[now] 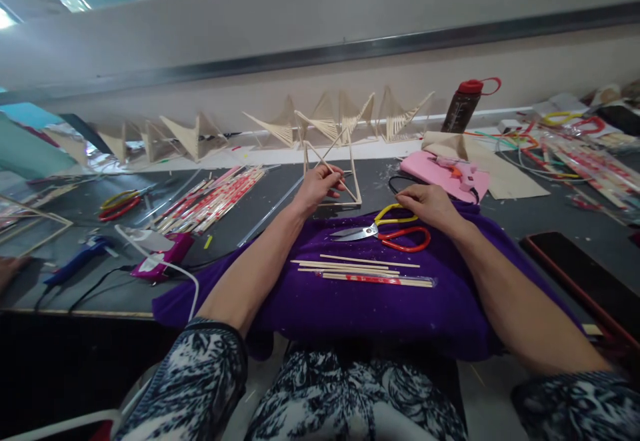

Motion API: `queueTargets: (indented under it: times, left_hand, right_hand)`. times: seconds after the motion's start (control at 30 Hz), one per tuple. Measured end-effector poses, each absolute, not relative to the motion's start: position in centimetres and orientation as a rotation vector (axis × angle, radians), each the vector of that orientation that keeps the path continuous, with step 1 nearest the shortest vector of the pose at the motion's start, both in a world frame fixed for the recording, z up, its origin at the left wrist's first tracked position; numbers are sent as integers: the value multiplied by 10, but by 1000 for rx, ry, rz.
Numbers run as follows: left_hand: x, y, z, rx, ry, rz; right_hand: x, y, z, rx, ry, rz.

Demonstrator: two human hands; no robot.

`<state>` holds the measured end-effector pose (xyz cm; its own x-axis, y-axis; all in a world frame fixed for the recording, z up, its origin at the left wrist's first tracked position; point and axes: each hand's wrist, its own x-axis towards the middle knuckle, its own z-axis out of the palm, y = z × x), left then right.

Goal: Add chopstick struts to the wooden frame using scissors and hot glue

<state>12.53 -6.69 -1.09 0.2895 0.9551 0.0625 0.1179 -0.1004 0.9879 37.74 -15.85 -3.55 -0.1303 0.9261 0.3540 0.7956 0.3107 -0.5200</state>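
My left hand (318, 189) is closed on a frame of thin wooden sticks (356, 174) at the far edge of the purple cloth. The frame has a squarish base with sticks rising to a point. My right hand (431, 206) has its fingers pinched together just above the yellow handle of the scissors (370, 231); whatever they hold is hidden. A black cord (393, 180) loops beside those fingertips. The scissors lie partly open on the purple cloth (350, 311), blades to the left. Closer to me are several loose wooden sticks (350, 266) and a red-printed chopstick wrapper (375, 280).
Several finished stick models (320, 121) stand along the wall. Wrapped chopsticks (225, 194) and a magenta device (165, 254) lie left. At right are a pink glue gun (463, 173), a bottle (463, 108) and a phone (575, 268). Another person's hand (10, 264) shows far left.
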Motion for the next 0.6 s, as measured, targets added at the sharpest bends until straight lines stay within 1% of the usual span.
queueTargets:
  times: [0.1,0.3,0.4,0.5,0.6]
  left_hand:
    - [127,-66,-16,1499,981,942]
    - [120,-74,-23,1464,1014,891]
    - [99,-86,-18,1476,1080,766]
    - [63,-93,-10,1700,1312,590]
    - [24,-89,-6,2236,1879,350]
  right_hand:
    - [377,-158,-37,-1518,-1971,273]
    - [378,-156,-41,-1501,-2005,250]
    - [379,-156,-41,-1504,-2002,240]
    - [380,-157,-39,-1508,-2003,230]
    - [381,-158,-40,-1514,-2013,218]
